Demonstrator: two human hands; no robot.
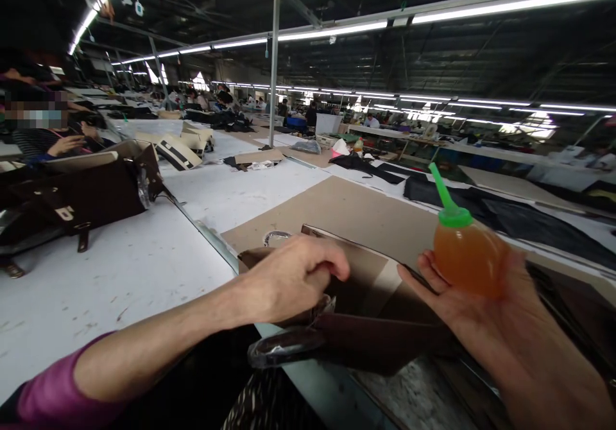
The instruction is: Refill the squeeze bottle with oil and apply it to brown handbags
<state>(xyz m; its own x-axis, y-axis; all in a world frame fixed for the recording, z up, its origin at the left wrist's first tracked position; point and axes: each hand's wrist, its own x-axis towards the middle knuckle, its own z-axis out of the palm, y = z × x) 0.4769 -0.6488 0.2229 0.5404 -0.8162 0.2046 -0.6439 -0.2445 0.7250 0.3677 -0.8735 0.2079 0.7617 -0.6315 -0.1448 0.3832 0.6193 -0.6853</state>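
A squeeze bottle point(464, 257) of orange-brown liquid, with a green cap and a slanted green spout, rests in my right hand point(495, 334). That palm is turned up, with the thumb and some fingers around the bottle. My left hand point(298, 282) is closed, its fingers curled down over the near left end of a dark brown bag point(380, 340). What those fingers pinch, if anything, is hidden. The bag stands open at the table's edge, showing a tan lining. A plastic-wrapped handle point(283, 346) sticks out at its near side.
A brown sheet point(332, 202) covers part of the white table point(202, 308) beyond the bag. Another dark brown bag point(96, 192) stands at left, near a seated co-worker point(52, 138). Black pieces point(520, 218) lie at right. A metal post point(274, 70) rises behind.
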